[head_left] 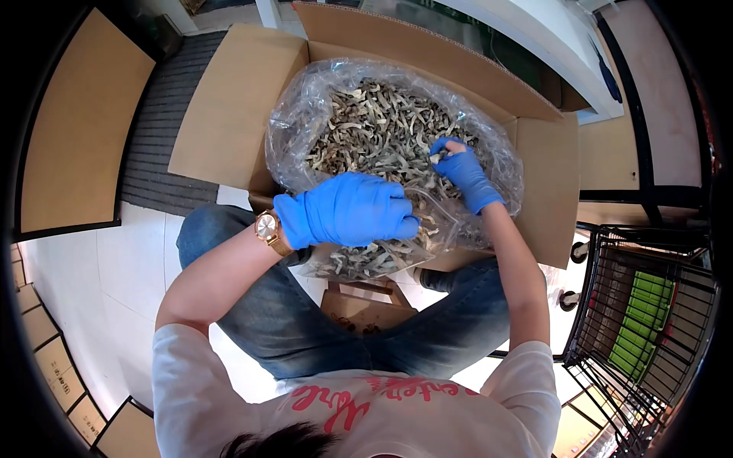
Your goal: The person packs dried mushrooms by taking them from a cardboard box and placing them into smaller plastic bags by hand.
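Dark hair (286,444) shows at six o'clock. We grip the small clear bag (393,261) in our left hand (347,210), while our right hand (463,172) — nearer the dried strips (378,126), heaped toward its ten o'clock — pinches one.

The left hand (347,211) hid part of the lower clear bag (365,263); the bottom edge cut off the dark hair (284,444).

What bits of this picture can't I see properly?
Head view:
Bottom of the cardboard box: under the clear bag and dried pieces.
What is beneath the left hand: that hand blocks it.
Writing on panels at lower left: too small.
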A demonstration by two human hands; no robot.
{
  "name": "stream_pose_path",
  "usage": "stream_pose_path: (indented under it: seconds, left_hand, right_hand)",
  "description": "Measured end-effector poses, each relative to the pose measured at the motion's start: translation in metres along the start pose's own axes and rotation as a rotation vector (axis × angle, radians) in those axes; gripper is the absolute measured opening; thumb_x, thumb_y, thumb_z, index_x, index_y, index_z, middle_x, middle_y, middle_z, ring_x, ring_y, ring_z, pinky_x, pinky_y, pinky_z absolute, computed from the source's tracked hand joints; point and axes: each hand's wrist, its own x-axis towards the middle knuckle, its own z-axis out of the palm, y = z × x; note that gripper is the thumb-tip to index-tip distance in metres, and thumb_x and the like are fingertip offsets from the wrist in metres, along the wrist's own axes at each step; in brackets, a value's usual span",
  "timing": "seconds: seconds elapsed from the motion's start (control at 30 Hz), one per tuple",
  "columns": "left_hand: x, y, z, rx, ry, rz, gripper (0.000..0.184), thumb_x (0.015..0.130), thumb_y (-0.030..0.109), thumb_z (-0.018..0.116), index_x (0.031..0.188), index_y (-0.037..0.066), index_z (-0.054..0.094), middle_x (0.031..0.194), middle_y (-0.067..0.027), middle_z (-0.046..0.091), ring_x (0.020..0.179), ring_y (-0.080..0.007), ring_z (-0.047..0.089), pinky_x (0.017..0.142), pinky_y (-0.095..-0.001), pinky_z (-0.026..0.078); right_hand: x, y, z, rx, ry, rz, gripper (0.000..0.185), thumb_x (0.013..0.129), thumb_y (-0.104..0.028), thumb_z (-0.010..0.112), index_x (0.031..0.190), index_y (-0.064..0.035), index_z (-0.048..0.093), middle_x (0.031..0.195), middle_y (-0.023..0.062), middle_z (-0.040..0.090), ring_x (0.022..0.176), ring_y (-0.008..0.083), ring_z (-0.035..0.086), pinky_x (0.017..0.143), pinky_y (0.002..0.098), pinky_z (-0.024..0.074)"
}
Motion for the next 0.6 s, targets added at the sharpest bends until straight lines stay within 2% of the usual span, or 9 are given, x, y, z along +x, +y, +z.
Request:
stream_pose_path:
  seconds: [0.03, 0.13, 0.23, 0.37, 0.43, 0.53, 0.6]
  left_hand:
    - [0.000, 0.000, 0.000, -0.002, 0.001, 0.000, 0.018, 0.071, 0.015, 0.058, 0.088, 0.018, 0.055, 0.078, -0.0008, 0.052, 0.074, -0.0191, 0.057, 0.056, -0.0305, 0.050]
    - [0.000, 0.000, 0.000, -0.005, -0.015, -0.012, 0.020, 0.072, 0.014, 0.058, 0.091, 0.019, 0.056, 0.079, -0.0005, 0.052, 0.074, -0.0190, 0.057, 0.055, -0.0302, 0.049]
    - [0.001, -0.001, -0.002, -0.002, 0.012, 0.010, 0.022, 0.072, 0.013, 0.058, 0.093, 0.019, 0.056, 0.080, -0.0001, 0.053, 0.076, -0.0188, 0.057, 0.056, -0.0301, 0.050]
    - [0.000, -0.006, 0.005, 0.009, -0.014, -0.019, 0.023, 0.073, 0.012, 0.058, 0.095, 0.018, 0.056, 0.083, 0.0001, 0.054, 0.078, -0.0192, 0.056, 0.058, -0.0310, 0.050]
    - [0.002, -0.011, 0.011, 0.027, -0.031, -0.033, 0.022, 0.073, 0.012, 0.058, 0.094, 0.018, 0.056, 0.084, 0.0000, 0.054, 0.078, -0.0195, 0.056, 0.059, -0.0315, 0.050]
    - [0.005, -0.017, 0.013, 0.045, 0.018, -0.091, 0.017, 0.076, 0.016, 0.060, 0.092, 0.016, 0.056, 0.085, -0.0015, 0.054, 0.079, -0.0210, 0.056, 0.060, -0.0331, 0.050]
    - [0.008, -0.019, 0.015, 0.058, 0.027, -0.094, 0.016, 0.076, 0.017, 0.060, 0.091, 0.016, 0.055, 0.084, -0.0017, 0.053, 0.079, -0.0211, 0.056, 0.060, -0.0330, 0.050]
  right_hand:
    - [-0.001, -0.016, -0.009, -0.001, -0.001, 0.002, 0.029, 0.066, 0.000, 0.067, 0.095, -0.0044, 0.065, 0.088, 0.0093, 0.062, 0.078, 0.0196, 0.061, 0.072, 0.0297, 0.0509]
    - [-0.007, -0.059, -0.039, 0.419, 0.018, 0.102, 0.019, 0.073, 0.006, 0.064, 0.089, -0.0052, 0.063, 0.090, 0.0031, 0.059, 0.079, 0.0112, 0.057, 0.064, 0.0250, 0.0523]
    - [-0.023, -0.091, -0.058, 0.475, 0.150, 0.097, 0.016, 0.079, 0.007, 0.060, 0.090, -0.0041, 0.062, 0.094, 0.0049, 0.060, 0.082, 0.0110, 0.058, 0.066, 0.0262, 0.0542]
    - [-0.047, -0.108, -0.075, 0.500, 0.185, 0.071, 0.015, 0.081, 0.006, 0.059, 0.092, -0.0042, 0.061, 0.098, 0.0049, 0.062, 0.084, 0.0118, 0.059, 0.070, 0.0280, 0.0560]
    - [-0.057, -0.116, -0.076, 0.655, 0.104, 0.135, 0.014, 0.083, 0.006, 0.058, 0.091, -0.0046, 0.061, 0.102, 0.0047, 0.062, 0.085, 0.0126, 0.060, 0.071, 0.0281, 0.0565]
    - [-0.065, -0.122, -0.073, 0.731, 0.003, 0.113, 0.014, 0.082, 0.005, 0.060, 0.092, -0.0049, 0.061, 0.102, 0.0035, 0.062, 0.087, 0.0131, 0.060, 0.073, 0.0284, 0.0566]
    - [-0.067, -0.129, -0.067, 0.631, -0.078, 0.083, 0.014, 0.082, 0.004, 0.061, 0.093, -0.0052, 0.061, 0.103, 0.0035, 0.063, 0.088, 0.0127, 0.061, 0.073, 0.0281, 0.0560]
